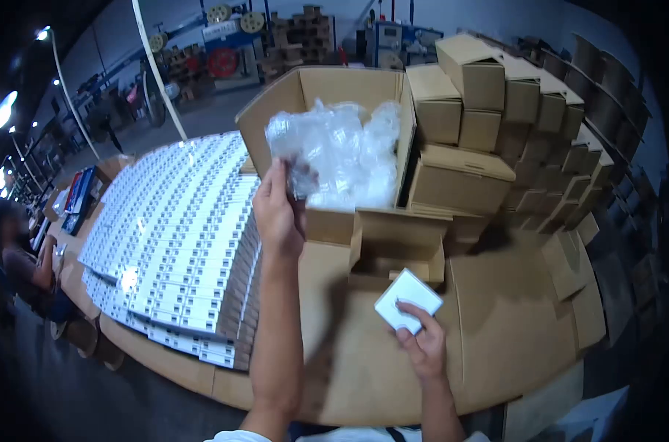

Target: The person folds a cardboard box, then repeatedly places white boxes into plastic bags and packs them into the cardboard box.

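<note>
My left hand [279, 214] is raised at the front of a large open carton [327, 85]. Its fingers are closed on a clear plastic bag [286, 140], which overlaps the heap of similar clear bags [349, 158] inside that carton. Lower and to the right, my right hand [424, 346] grips a white square plate-like piece [409, 291] with rounded corners, its thumb and fingers on the near face. Just behind this piece stands a small open cardboard box [371, 272] with its flap up.
Long stacks of white boxes [172, 228] cover the table's left side. Closed brown cartons [460, 177] are piled at the back right. Brown cardboard [511, 317] covers the tabletop. Another person [28, 261] sits at the far left; machines [227, 44] stand behind.
</note>
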Motion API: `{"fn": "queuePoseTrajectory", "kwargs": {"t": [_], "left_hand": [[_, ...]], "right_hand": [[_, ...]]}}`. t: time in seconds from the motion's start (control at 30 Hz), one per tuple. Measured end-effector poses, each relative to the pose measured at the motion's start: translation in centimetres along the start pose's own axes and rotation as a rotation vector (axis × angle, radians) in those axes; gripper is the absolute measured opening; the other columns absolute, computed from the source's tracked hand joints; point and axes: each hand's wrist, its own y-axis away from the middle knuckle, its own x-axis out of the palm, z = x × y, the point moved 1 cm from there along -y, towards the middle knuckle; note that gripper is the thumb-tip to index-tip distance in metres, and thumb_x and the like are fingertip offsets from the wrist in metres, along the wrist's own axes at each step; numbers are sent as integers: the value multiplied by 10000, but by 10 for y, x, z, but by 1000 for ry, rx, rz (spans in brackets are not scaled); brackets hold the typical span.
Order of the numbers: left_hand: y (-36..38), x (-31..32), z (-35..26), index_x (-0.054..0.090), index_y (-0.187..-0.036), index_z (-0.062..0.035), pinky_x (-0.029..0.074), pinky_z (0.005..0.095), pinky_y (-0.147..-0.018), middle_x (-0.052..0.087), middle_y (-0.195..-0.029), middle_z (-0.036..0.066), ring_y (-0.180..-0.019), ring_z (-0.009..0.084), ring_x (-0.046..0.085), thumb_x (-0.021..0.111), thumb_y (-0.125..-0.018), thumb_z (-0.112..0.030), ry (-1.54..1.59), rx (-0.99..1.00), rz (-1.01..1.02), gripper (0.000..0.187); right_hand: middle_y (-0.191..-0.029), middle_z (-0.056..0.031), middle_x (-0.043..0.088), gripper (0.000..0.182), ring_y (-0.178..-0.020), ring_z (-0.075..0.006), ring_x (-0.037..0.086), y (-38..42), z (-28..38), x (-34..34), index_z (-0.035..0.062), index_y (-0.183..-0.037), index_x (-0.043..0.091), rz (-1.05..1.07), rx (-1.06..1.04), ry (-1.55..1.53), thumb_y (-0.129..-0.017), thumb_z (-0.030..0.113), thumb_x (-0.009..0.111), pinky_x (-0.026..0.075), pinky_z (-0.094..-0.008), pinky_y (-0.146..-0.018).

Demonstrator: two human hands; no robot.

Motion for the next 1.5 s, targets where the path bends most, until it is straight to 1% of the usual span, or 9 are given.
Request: {"fn": "queuePoseTrajectory", "kwargs": {"t": [0.2, 0.4, 0.53, 0.67, 0.77, 0.9, 1.07, 1.23, 1.5], "left_hand": [[211, -48, 36, 683, -1121, 50, 478, 241, -725, 666, -951, 15, -819, 63, 581, 544, -1090, -195, -108, -275, -53, 283], [285, -57, 32, 729, -969, 31, 325, 204, -555, 578, -762, -56, -653, 20, 430, 563, -1087, -214, -329, -405, -171, 318], [295, -79, 26, 654, -1179, 63, 550, 254, -780, 689, -1032, 60, -902, 93, 651, 538, -1094, -239, -359, -524, -151, 335], [300, -76, 35, 598, -1253, 69, 502, 225, -709, 652, -1132, 67, -879, 63, 596, 663, -1009, -104, -192, -413, -112, 306], [297, -56, 26, 507, -1366, 42, 549, 244, -854, 659, -1143, 104, -1010, 121, 667, 778, -870, 42, -506, -388, -10, 565], [286, -55, 8, 431, -1433, -14, 570, 250, -788, 721, -1035, 113, -927, 139, 702, 803, -856, 16, -417, -494, 151, 688], [272, -56, 6, 484, -1338, -10, 565, 258, -763, 696, -1077, 120, -926, 136, 693, 816, -836, 20, -597, -447, 400, 603], [247, -47, -3, 658, -1036, -10, 526, 265, -697, 638, -1137, 109, -895, 140, 654, 805, -830, -19, -962, -124, 523, 253], [231, -60, 12, 648, -828, 30, 526, 352, -817, 636, -1132, 125, -964, 202, 622, 693, -922, -76, -878, -185, 538, 149]], "right_hand": [[-1250, -136, 614, 696, -1128, -183, 595, 23, -3, 11, -71, -1389, 542, -140, 8, -167, -866, 259, 860, 490, -336, -992], [-988, -41, 674, 200, -924, -99, 614, 72, -18, -7, -62, -1029, 704, -128, 181, 14, -937, 102, 771, 500, -254, -876], [-945, -31, 676, 95, -893, -87, 611, 99, -29, -4, -45, -966, 709, -221, 169, -74, -956, 46, 734, 506, -235, -825], [-973, -42, 686, 91, -914, -95, 618, 113, -38, 5, -40, -975, 703, -376, 136, -124, -960, 46, 728, 509, -234, -827], [-1058, -65, 699, 217, -985, -119, 628, 128, -54, -2, -54, -1098, 700, -289, 167, -98, -955, 101, 750, 502, -254, -896], [-1213, -96, 666, 526, -1131, -164, 618, 116, -43, -25, -97, -1325, 591, -113, 180, -147, -908, 141, 806, 476, -316, -1002], [-1320, -143, 615, 430, -1174, -182, 599, 102, -32, -35, -88, -1258, 651, 248, 385, -226, -889, 73, 802, 464, -325, -1028], [-1154, -95, 613, 241, -1027, -161, 626, 104, -31, -9, -108, -1123, 709, 11, 194, 175, -935, 38, 750, 513, -293, -903], [-1100, -103, 654, 185, -968, -129, 607, 119, -41, -14, -54, -1089, 747, -102, 243, 146, -971, 88, 725, 509, -279, -838]]}}
